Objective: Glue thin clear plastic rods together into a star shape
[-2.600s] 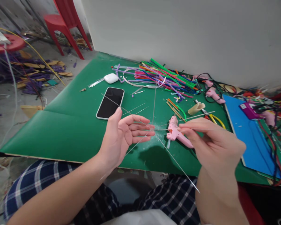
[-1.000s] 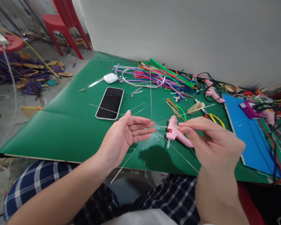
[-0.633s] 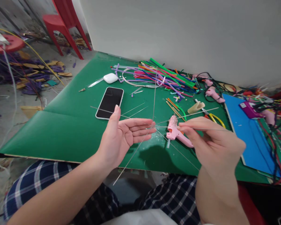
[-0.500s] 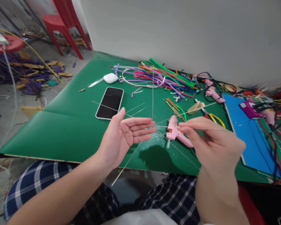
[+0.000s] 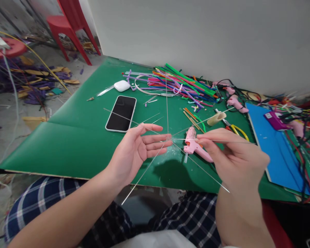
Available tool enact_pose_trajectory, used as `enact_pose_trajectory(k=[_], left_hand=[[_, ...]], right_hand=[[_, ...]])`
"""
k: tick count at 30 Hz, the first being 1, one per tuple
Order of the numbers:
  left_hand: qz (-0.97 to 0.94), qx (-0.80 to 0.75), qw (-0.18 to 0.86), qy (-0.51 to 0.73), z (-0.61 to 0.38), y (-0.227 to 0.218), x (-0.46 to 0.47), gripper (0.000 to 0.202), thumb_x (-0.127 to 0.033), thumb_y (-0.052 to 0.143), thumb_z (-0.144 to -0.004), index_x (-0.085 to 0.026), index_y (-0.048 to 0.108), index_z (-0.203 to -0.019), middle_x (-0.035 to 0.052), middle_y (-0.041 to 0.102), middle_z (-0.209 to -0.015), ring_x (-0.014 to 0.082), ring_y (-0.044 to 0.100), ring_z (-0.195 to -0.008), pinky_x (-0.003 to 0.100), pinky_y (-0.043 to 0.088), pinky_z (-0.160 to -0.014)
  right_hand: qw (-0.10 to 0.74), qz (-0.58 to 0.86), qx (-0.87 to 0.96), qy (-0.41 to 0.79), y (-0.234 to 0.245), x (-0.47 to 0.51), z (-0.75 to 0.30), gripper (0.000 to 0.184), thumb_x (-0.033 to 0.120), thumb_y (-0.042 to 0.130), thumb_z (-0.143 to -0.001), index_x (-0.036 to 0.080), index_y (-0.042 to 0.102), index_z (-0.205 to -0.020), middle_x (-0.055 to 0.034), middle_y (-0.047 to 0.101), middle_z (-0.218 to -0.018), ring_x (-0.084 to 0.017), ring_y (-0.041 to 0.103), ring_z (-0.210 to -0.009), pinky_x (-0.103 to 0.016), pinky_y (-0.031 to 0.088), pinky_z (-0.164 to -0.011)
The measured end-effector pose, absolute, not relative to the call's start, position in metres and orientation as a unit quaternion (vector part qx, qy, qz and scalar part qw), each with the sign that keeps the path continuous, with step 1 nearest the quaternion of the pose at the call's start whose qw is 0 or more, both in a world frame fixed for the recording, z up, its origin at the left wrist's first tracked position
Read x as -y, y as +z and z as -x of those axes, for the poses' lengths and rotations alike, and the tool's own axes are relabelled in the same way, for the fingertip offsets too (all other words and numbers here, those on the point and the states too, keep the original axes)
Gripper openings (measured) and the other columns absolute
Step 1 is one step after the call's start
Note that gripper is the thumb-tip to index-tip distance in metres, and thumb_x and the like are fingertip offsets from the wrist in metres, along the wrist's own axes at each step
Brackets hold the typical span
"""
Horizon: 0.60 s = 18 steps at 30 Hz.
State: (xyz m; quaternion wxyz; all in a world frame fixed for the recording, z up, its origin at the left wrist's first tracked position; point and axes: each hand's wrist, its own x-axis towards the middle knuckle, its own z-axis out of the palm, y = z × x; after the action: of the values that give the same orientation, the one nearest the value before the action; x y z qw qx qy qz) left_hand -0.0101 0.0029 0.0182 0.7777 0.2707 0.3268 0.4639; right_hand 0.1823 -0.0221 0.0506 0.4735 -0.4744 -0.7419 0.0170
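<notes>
One six-spoked star [image 5: 169,138] is pinched by the right hand [image 5: 232,151], left hand [image 5: 134,148] spread, one glue gun [image 5: 196,148] crossed near the table's front edge [image 5: 49,170]

Navy-and-white plaid legwear [image 5: 38,196] spans the lower frame, with a pale top [image 5: 156,239] at bottom centre.

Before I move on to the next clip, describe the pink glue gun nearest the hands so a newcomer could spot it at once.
On the green table, look just left of the right hand. There, behind thin wires, lies the pink glue gun, speckled on its barrel. A clear stick pokes from it towards the near edge, and the other pink guns lie farther right.
</notes>
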Motion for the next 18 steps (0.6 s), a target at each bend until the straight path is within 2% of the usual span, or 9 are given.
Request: enact_pose_trajectory(k=[9,18], left_hand=[[-0.276,-0.339,0.779,0.451,0.0091,0.0192,-0.0024,0.023,-0.030,0.042,-0.089,-0.016,0.060,-0.091,0.0125,0.073,-0.095,0.0227,0.070,-0.090,0.027,0.056,-0.074],[-0.271,-0.348,0.780,0.444,0.0059,0.0197,-0.0021,0.024,-0.032,0.044,-0.089,-0.015,0.061,-0.088,0.0128,0.074,-0.094,0.0224,0.070,-0.088,0.026,0.057,-0.073]], right_hand=[[0.476,0.479,0.737,0.030,0.0501,0.0220,-0.1822,0.013,0.013,0.068,-0.078,0.026,0.068,-0.082,0.0036,0.072,-0.074,-0.013,0.065,-0.065,-0.030,0.052,-0.065],[0.453,0.505,0.731,0.074,0.0466,0.0191,-0.1782,0.008,0.016,0.067,-0.079,0.024,0.070,-0.081,0.0021,0.074,-0.078,-0.015,0.068,-0.073,-0.031,0.053,-0.072]])
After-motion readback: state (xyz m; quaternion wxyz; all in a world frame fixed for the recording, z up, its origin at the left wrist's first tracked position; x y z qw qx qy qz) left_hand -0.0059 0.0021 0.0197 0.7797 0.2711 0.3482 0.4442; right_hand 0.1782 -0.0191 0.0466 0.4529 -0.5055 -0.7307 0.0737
